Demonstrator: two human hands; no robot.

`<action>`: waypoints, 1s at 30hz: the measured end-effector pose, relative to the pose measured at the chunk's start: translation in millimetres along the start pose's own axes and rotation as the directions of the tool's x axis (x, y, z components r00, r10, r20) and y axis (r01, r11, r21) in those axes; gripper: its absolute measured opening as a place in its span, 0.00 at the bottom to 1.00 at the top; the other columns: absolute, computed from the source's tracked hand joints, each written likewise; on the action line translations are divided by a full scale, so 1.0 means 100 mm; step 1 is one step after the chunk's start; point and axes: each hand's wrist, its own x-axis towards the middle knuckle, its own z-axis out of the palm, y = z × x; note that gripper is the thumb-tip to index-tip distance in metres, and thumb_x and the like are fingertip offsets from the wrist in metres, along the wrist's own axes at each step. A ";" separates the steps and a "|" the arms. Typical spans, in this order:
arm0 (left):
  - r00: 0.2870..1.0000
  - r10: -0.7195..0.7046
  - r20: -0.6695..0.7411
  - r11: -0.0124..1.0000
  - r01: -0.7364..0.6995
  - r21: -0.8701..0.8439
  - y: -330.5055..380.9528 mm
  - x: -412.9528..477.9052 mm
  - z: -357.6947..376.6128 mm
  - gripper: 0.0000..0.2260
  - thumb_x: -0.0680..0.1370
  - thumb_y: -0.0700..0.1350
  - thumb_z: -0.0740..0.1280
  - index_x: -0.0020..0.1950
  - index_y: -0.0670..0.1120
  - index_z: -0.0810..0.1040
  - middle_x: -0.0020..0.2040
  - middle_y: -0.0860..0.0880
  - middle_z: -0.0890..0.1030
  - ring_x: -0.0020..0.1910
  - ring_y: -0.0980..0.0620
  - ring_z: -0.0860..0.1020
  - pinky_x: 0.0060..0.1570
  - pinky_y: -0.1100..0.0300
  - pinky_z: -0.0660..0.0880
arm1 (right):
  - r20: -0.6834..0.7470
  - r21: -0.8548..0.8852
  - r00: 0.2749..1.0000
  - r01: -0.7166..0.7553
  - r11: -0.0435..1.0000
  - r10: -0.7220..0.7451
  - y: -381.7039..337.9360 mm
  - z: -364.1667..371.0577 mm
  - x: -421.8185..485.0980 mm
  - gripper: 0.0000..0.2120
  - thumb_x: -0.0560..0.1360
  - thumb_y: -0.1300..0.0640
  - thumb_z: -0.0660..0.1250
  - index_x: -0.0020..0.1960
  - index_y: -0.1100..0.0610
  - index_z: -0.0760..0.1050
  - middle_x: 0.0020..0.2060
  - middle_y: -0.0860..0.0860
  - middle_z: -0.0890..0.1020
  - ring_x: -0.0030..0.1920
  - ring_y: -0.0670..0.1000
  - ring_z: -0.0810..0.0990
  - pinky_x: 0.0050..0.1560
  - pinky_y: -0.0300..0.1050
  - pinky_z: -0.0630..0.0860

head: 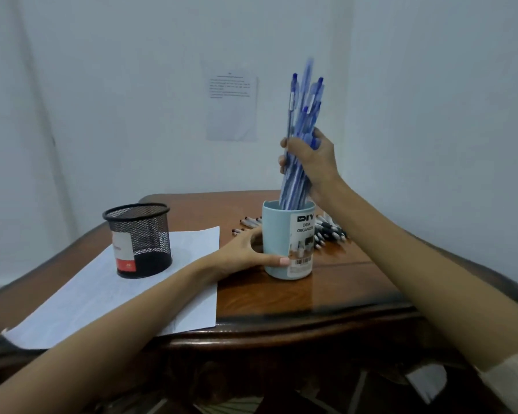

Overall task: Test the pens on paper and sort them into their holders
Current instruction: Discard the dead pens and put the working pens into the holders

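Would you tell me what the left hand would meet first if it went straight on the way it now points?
The light blue desk organiser cup: the left hand grips its lower wall, so nothing lies between them.

Your head camera looks forward and down from close above the brown wooden table [341,289], white wall [126,85] at twelve o'clock.

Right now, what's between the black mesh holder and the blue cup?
Head view: an edge of the white paper, then the left hand gripping the blue cup.
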 end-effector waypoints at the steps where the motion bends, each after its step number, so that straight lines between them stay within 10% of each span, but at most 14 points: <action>1: 1.000 0.000 0.001 1.000 0.000 -0.004 0.00 0.00 0.00 0.28 0.64 0.52 0.75 0.61 0.57 0.69 0.59 0.56 0.77 0.59 0.57 0.76 0.58 0.62 0.74 | 0.077 -0.008 0.996 -0.037 0.999 0.037 0.04 -0.04 -0.04 0.09 0.72 0.69 0.65 0.48 0.59 0.69 0.35 0.53 0.76 0.25 0.47 0.76 0.29 0.40 0.75; 11: 1.000 0.015 0.014 0.999 -0.015 -0.050 0.01 -0.01 0.00 0.23 0.66 0.48 0.72 0.58 0.58 0.69 0.57 0.58 0.77 0.57 0.60 0.77 0.51 0.67 0.75 | 0.361 -0.138 0.907 -0.178 0.974 0.217 0.08 -0.24 -0.05 0.13 0.63 0.58 0.69 0.46 0.55 0.73 0.30 0.46 0.81 0.35 0.47 0.82 0.38 0.41 0.80; 19: 1.000 0.029 0.001 0.997 -0.029 -0.076 0.02 -0.02 0.01 0.22 0.66 0.48 0.72 0.58 0.59 0.70 0.57 0.59 0.77 0.56 0.61 0.77 0.50 0.68 0.75 | 0.376 -0.160 0.894 -0.197 0.967 0.245 0.02 -0.22 0.01 0.03 0.76 0.61 0.65 0.44 0.56 0.73 0.30 0.47 0.78 0.31 0.48 0.80 0.39 0.39 0.78; 24: 1.000 0.023 0.004 0.997 -0.023 -0.080 0.02 -0.02 0.01 0.21 0.69 0.45 0.73 0.57 0.59 0.70 0.56 0.60 0.77 0.55 0.61 0.77 0.49 0.69 0.75 | 0.344 -0.253 0.889 -0.221 0.942 0.301 -0.16 -0.23 0.09 0.14 0.79 0.47 0.58 0.46 0.56 0.74 0.30 0.50 0.78 0.31 0.51 0.80 0.40 0.45 0.79; 30: 0.999 0.031 0.011 0.996 -0.030 -0.088 0.03 -0.03 0.01 0.19 0.71 0.43 0.73 0.55 0.59 0.69 0.55 0.60 0.76 0.54 0.62 0.76 0.47 0.70 0.75 | 0.417 -0.537 0.866 -0.011 0.843 0.277 -0.12 -0.07 0.02 0.08 0.79 0.60 0.60 0.44 0.57 0.76 0.35 0.52 0.79 0.32 0.45 0.79 0.39 0.35 0.77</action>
